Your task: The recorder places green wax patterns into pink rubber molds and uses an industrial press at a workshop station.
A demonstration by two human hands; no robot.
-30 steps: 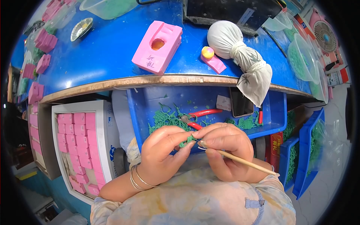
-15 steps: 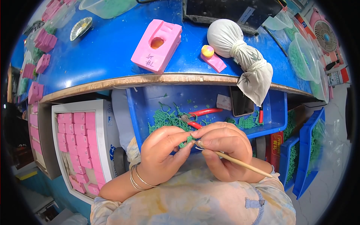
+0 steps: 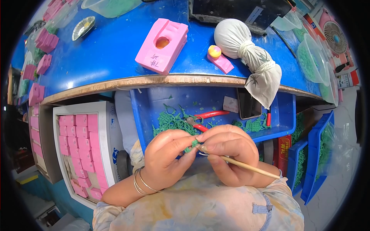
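1. Head view: my left hand (image 3: 165,152) is pinching a small green piece (image 3: 191,147) near the blue tray (image 3: 208,101).
2. My right hand (image 3: 233,150) is gripping a wooden stick (image 3: 250,167).
3. My hands are nearly meeting.

Your small piece (image 3: 191,146) is green, your stick (image 3: 246,166) pale tan and your bangles (image 3: 139,184) silvery. Your shirt (image 3: 200,200) is mottled in cream, yellow-brown and pale blue. Before you, the tray (image 3: 286,123) is blue, the lattice scraps (image 3: 169,125) green and the pliers' handles (image 3: 212,114) red. Your tabletop (image 3: 108,50) is blue, its edge (image 3: 146,82) light brown. You see a large block (image 3: 148,57) in pink with dark markings and an orange hollow, a small block (image 3: 222,64) in pink below a yellow-and-pink knob (image 3: 214,51), and an off-white cloth bundle (image 3: 232,34) with a dark leaf-like print.
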